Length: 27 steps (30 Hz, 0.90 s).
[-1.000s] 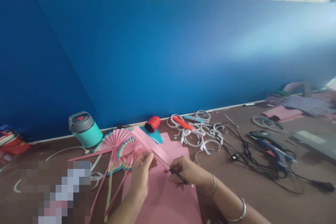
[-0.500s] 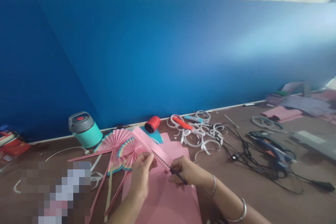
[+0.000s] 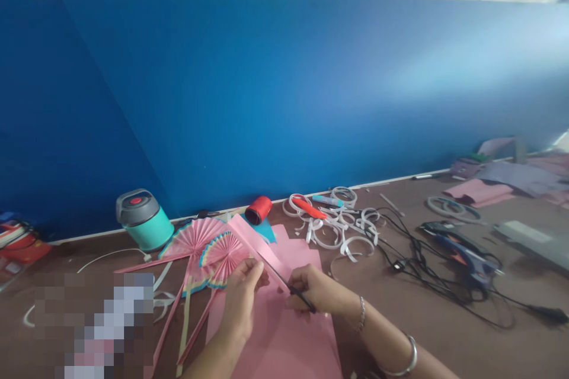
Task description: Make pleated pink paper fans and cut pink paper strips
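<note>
Scissors (image 3: 284,282) cut pink paper (image 3: 284,331): right hand (image 3: 313,291) grips them, left hand (image 3: 242,296) pinches paper.

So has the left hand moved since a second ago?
Barely: the left hand edged slightly right, toward the right hand, judged against the red roll.

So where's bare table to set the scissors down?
Bare brown table lies right of the right hand, between the pink sheets and the black cables. Crowded: paper fans to the left, white paper rings behind.
</note>
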Motion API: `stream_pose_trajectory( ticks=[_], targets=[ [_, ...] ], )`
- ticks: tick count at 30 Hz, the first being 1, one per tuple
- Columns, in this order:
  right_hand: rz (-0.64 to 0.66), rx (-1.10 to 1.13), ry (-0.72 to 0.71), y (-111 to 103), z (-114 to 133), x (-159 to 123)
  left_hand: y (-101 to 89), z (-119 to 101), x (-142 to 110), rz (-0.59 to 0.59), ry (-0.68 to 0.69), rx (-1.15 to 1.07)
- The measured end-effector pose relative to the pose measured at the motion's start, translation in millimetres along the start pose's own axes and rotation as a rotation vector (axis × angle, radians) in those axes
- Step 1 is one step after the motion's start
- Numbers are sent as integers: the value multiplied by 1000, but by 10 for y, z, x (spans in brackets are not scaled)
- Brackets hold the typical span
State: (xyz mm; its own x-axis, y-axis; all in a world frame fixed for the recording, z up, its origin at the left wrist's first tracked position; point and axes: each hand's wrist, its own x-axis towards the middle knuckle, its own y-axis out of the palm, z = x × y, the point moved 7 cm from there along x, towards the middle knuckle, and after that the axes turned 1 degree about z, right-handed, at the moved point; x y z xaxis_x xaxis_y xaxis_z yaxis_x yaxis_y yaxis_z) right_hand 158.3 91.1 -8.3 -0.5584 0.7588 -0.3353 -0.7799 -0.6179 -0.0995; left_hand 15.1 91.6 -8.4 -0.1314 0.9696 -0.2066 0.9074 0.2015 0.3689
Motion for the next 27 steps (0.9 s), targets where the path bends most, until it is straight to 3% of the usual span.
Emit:
stream_pose_trajectory(
  ticks=[13, 20, 23, 27],
  targets=[
    [2, -29, -12, 20, 10, 10, 39, -14, -32, 34, -21, -26],
    [202, 74, -5, -39, -76, -9, -190, -98, 99, -142, 98, -129],
    [128, 206, -103, -128, 2, -14, -236, -123, 108, -179, 136, -149],
    [-101, 361, -240, -166, 118, 3, -143, -58, 43, -121, 105, -50]
  ],
)
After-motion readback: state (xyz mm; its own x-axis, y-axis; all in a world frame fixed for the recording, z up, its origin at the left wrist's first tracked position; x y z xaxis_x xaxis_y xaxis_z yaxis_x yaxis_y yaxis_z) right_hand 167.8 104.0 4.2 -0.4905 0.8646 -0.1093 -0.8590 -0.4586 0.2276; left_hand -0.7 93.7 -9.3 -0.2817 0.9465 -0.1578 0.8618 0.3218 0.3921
